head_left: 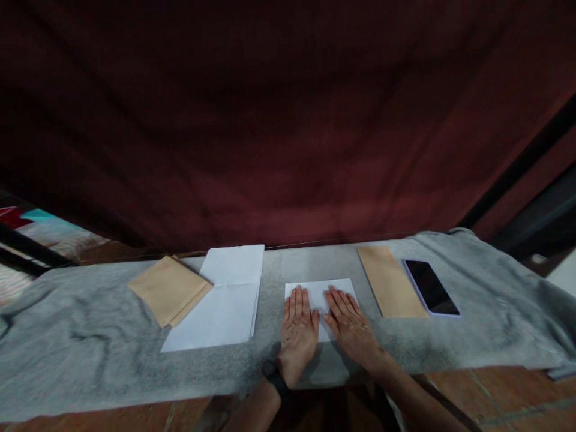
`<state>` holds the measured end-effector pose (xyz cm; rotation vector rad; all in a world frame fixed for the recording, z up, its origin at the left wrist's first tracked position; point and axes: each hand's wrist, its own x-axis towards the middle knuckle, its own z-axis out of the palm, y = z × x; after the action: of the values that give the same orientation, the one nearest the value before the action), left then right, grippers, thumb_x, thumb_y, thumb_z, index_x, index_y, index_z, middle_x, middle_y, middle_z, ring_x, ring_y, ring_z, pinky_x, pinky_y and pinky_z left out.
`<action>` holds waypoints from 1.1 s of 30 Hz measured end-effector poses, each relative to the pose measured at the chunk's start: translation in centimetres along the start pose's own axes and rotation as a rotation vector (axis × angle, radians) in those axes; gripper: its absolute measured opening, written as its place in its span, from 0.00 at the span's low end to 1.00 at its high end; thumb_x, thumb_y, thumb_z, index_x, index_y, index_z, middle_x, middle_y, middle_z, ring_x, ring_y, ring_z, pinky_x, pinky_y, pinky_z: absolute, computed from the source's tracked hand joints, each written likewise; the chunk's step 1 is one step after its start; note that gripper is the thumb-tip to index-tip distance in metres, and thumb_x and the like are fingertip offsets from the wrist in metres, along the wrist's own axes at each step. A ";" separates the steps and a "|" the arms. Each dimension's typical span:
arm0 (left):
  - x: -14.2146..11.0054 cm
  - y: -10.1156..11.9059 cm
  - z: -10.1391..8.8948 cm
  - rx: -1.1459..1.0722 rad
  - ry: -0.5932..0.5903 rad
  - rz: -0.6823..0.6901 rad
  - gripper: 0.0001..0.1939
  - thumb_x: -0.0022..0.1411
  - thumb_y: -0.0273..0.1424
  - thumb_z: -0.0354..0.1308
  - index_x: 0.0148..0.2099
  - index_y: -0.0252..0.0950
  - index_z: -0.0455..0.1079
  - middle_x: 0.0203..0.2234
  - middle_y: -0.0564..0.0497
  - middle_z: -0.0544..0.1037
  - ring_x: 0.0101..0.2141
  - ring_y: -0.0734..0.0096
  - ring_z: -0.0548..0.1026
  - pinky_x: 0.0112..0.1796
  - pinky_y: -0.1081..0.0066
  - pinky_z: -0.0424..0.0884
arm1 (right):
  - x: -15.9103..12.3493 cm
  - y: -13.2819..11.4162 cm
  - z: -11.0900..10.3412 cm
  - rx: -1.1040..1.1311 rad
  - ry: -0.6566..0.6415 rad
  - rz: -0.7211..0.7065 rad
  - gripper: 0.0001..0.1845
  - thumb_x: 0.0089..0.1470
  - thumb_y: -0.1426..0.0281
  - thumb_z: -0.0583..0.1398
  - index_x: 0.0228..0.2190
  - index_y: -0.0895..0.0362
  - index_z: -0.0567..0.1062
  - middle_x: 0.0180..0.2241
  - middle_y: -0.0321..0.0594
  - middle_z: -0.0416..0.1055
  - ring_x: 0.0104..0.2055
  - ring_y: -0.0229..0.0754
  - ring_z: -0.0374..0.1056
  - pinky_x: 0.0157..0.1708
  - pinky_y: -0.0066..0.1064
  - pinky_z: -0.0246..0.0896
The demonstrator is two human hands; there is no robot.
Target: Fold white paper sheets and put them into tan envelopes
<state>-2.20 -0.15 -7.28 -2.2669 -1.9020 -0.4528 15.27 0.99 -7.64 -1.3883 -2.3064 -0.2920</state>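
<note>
A small white sheet of paper, perhaps folded, lies in front of me on the grey cloth. My left hand rests flat on its left part, fingers stretched out and pointing away from me. On the right part my right hand lies flat too, its fingers extended and slightly angled to the left. The two thumbs are close to each other over the middle of the paper. Both palms cover much of the sheet, so its near side is partly hidden.
Left of my hands is a stack of larger white sheets, with brown envelopes overlapping its left edge. To the right lie another brown envelope and a phone. Behind the cloth-covered surface hangs a dark red curtain.
</note>
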 end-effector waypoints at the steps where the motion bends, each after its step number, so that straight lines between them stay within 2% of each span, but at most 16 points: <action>1: -0.1 -0.3 0.0 0.009 0.010 -0.011 0.32 0.72 0.32 0.42 0.73 0.25 0.46 0.69 0.35 0.56 0.70 0.55 0.51 0.65 0.52 0.58 | -0.1 0.2 0.1 -0.012 0.016 0.010 0.31 0.70 0.61 0.48 0.69 0.60 0.54 0.68 0.49 0.56 0.69 0.48 0.54 0.68 0.46 0.49; 7: -0.8 -1.2 -0.5 0.029 0.066 -0.003 0.33 0.72 0.35 0.44 0.73 0.25 0.45 0.68 0.34 0.59 0.69 0.54 0.55 0.64 0.52 0.60 | -0.6 1.5 0.3 -0.081 0.049 0.040 0.34 0.70 0.61 0.49 0.70 0.59 0.46 0.68 0.50 0.54 0.69 0.50 0.55 0.67 0.47 0.48; 17: -1.1 -0.8 -1.6 0.029 0.039 -0.035 0.32 0.72 0.37 0.45 0.72 0.27 0.51 0.67 0.35 0.61 0.68 0.51 0.56 0.64 0.49 0.58 | -1.1 3.1 0.4 -0.100 0.069 0.100 0.34 0.70 0.61 0.49 0.70 0.62 0.49 0.67 0.54 0.58 0.68 0.53 0.57 0.65 0.49 0.51; 23: 0.2 0.1 -1.7 -0.017 0.013 0.014 0.31 0.72 0.33 0.43 0.73 0.29 0.48 0.69 0.39 0.58 0.69 0.56 0.54 0.65 0.51 0.57 | 0.1 1.9 0.3 -0.037 0.034 0.134 0.32 0.71 0.59 0.46 0.69 0.61 0.52 0.67 0.52 0.58 0.69 0.52 0.54 0.66 0.51 0.49; 28: 0.9 1.2 -1.2 -0.053 -0.048 0.099 0.29 0.72 0.30 0.41 0.72 0.27 0.51 0.69 0.38 0.57 0.69 0.56 0.52 0.66 0.50 0.56 | 1.4 0.1 0.1 0.040 -0.064 0.048 0.28 0.71 0.61 0.44 0.66 0.58 0.60 0.68 0.46 0.57 0.70 0.48 0.51 0.67 0.48 0.49; 33: 1.4 1.2 -0.8 -0.054 -0.081 0.100 0.30 0.71 0.29 0.41 0.72 0.28 0.50 0.69 0.38 0.58 0.69 0.55 0.52 0.66 0.50 0.55 | 1.7 -0.4 0.6 0.043 -0.078 0.009 0.27 0.71 0.64 0.45 0.64 0.59 0.64 0.66 0.48 0.60 0.69 0.49 0.53 0.67 0.50 0.48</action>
<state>-0.92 0.72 -5.96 -2.4365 -1.8234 -0.4095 14.05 2.39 -7.39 -1.4119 -2.3546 -0.1870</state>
